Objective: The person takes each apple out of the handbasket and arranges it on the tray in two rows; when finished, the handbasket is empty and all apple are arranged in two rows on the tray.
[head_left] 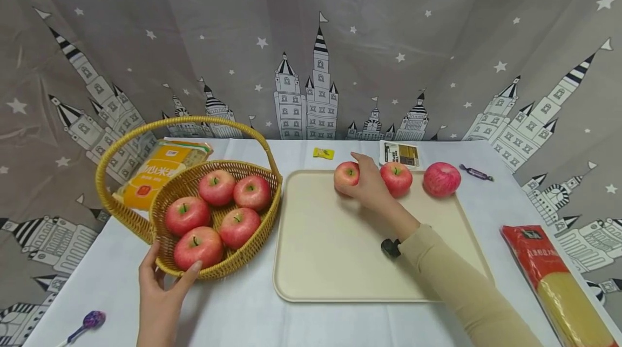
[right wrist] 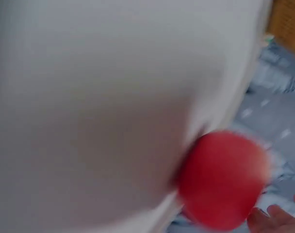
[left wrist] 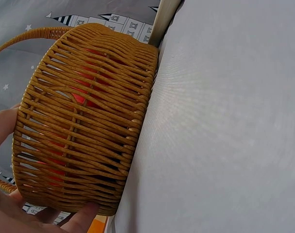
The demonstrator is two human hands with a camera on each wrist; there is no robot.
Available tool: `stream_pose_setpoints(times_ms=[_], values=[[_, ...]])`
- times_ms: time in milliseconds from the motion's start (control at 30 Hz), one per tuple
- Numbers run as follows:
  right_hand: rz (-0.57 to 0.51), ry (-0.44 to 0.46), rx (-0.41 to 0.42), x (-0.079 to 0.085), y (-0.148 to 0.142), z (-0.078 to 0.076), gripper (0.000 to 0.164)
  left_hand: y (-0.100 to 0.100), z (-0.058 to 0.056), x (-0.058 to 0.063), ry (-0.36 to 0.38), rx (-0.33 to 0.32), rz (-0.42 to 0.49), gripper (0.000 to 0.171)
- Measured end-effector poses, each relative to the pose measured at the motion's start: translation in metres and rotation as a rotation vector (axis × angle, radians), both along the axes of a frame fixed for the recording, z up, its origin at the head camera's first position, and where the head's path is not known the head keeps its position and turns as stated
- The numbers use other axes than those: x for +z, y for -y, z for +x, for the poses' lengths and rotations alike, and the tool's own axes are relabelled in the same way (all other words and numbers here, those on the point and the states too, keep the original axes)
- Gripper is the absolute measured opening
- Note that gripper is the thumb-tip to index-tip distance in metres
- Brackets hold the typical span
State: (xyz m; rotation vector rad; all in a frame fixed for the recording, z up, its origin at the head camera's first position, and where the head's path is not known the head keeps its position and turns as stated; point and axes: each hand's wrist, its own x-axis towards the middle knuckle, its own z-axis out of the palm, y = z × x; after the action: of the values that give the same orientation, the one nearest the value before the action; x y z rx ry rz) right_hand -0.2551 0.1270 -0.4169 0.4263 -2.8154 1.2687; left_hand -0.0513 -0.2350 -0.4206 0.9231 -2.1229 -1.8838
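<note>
A yellow wicker basket [head_left: 250, 258] with a tall handle stands at the left, holding several red apples [head_left: 189, 215]. My left hand [head_left: 162, 296] grips its near rim; the left wrist view shows fingers against the woven side [left wrist: 84, 121]. My right hand [head_left: 366, 182] spreads thumb and fingers around an apple [head_left: 346, 174] at the far edge of the beige tray [head_left: 335, 260]. In the blurred right wrist view, fingertips [right wrist: 261, 218] come right at the apple's [right wrist: 225, 179] edge. Two more apples sit to the right, one near the middle [head_left: 397, 178], one at the corner [head_left: 441, 179].
A yellow food packet [head_left: 157, 171] lies behind the basket. Beyond the tray are a small yellow wrapper [head_left: 323, 153], a printed packet [head_left: 399, 154] and a purple candy [head_left: 476, 172]. A red noodle packet [head_left: 554, 282] lies at the right, a lollipop [head_left: 92, 320] at the front left.
</note>
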Motion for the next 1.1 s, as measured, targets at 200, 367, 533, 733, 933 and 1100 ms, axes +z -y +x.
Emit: stream_pose_setpoints(times_ms=[200,367,533,733,933,1100], values=[[0.027,-0.211,0.202,0.034,0.041,0.03,0.07,0.001,0.0,0.001,0.013,0.001,-0.006,0.103],[0.093,-0.189,0.455,0.051,0.088,0.053,0.063,0.001,-0.001,0.001,0.025,0.01,-0.01,0.103],[0.246,-0.185,0.654,0.054,0.134,0.055,0.056,0.001,-0.002,0.0,0.019,0.004,-0.002,0.102],[0.484,-0.175,0.644,0.055,0.168,0.054,0.061,0.001,-0.001,-0.001,0.0,0.012,0.018,0.101],[0.558,-0.147,0.668,0.05,0.186,0.054,0.06,0.0,-0.002,0.0,0.006,0.011,0.02,0.101],[0.575,-0.148,0.677,0.042,0.195,0.054,0.056,-0.001,-0.002,0.0,0.006,0.011,0.019,0.1]])
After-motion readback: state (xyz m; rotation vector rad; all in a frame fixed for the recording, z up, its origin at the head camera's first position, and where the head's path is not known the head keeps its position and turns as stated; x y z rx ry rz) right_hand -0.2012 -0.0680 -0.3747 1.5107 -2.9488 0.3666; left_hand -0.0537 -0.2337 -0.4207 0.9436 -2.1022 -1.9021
